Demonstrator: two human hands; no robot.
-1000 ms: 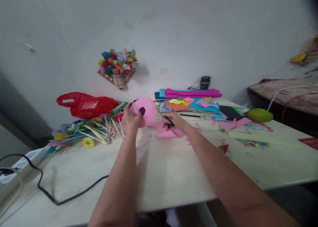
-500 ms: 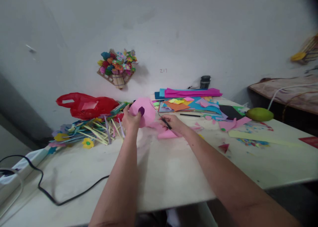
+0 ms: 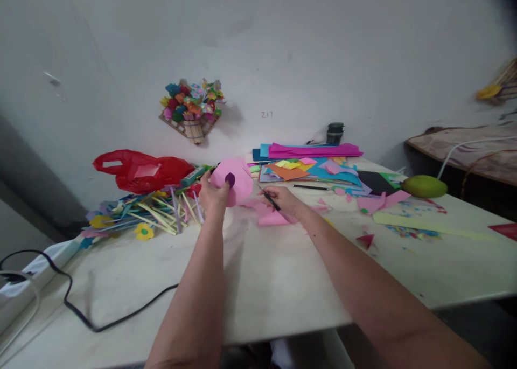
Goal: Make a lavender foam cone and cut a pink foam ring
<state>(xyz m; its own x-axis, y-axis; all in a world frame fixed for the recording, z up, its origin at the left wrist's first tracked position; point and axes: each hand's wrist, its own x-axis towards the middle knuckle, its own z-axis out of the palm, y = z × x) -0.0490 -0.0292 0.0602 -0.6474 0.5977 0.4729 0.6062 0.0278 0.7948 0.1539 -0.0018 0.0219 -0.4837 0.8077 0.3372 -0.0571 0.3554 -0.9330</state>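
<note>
My left hand is closed around a rounded piece of pink paper, held up above the table, my thumb with its dark nail pressed on the front. My right hand grips black-handled scissors, whose blades point up and left toward the pink paper's right edge. Pink paper offcuts lie on the table just below both hands.
Red plastic bag and a pile of paper strips and flowers lie left. Stacked coloured sheets and a green mango sit right. A black cable crosses the white table. A paper flower bouquet hangs on the wall.
The right hand has turned the scissors so the blades now reach up to the pink paper. The left hand has stayed nearly still.
</note>
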